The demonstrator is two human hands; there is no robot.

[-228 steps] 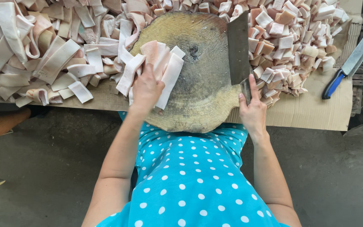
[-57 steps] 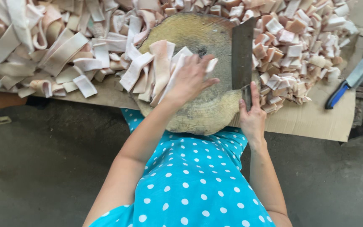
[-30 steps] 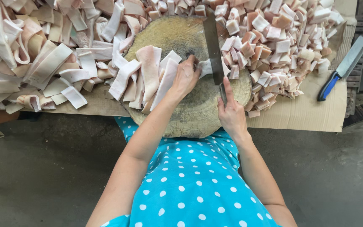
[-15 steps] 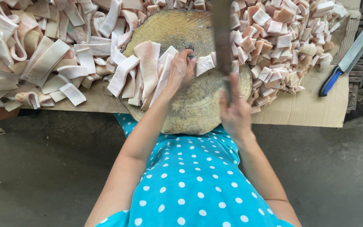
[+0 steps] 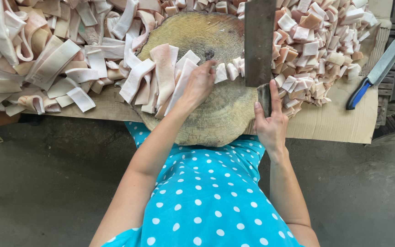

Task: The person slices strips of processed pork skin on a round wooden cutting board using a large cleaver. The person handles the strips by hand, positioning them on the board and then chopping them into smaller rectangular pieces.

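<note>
- The right hand [image 5: 270,126] is closed around the dark handle of a broad cleaver [image 5: 259,43], whose blade stands upright over the right part of the round wooden chopping block [image 5: 211,114].
- The left hand [image 5: 200,84] lies flat, fingers spread and gripping nothing, pressing down a bundle of pale pink-and-white meat strips [image 5: 161,77] that lie across the block.
- The ends of those strips reach just under the blade, where a few small cut pieces [image 5: 229,71] sit on the block beside the left fingertips.
- Done, judging by how things lie: a large heap of cut cubes [image 5: 318,41] covers the worktop to the right of the block, touching its edge.
- Left: a big pile of uncut strips [image 5: 37,59] fills the worktop to the left, and most of the bundle under the left hand is whole. The work looks roughly midway.
- A second cleaver with a blue handle [image 5: 373,75] lies unused on the cardboard sheet [image 5: 334,121] at the far right, well apart from both hands.
</note>
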